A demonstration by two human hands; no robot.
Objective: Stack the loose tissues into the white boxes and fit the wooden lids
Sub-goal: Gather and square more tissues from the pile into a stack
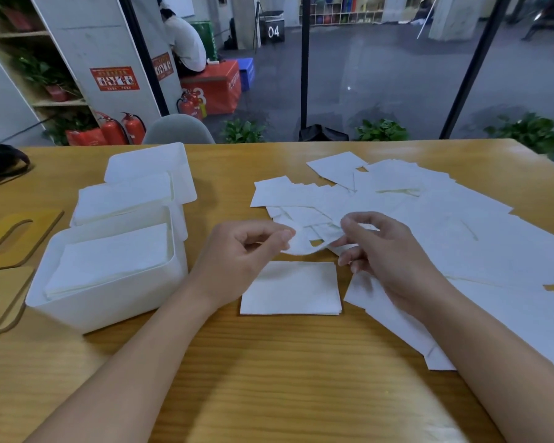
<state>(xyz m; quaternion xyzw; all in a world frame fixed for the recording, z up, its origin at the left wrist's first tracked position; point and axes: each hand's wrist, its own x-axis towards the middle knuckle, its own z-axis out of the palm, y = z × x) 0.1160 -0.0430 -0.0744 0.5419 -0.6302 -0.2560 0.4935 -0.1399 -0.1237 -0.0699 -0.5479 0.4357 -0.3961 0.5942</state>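
Both hands pinch one tissue (304, 246) mid-desk, left hand (247, 251) and right hand (384, 247) at opposite ends; its long axis runs left-right above the small stack (290, 289); boxes (109, 276) lie nearer the left hand

Loose white paper tissues (429, 212): scattered, overlapping, right half of frame.
Small squared tissue stack (291, 289): flat, centre.
White plastic boxes (109, 302): left, tissue-filled, uncovered.
Slotted wooden lids (20, 235): flat, far left.
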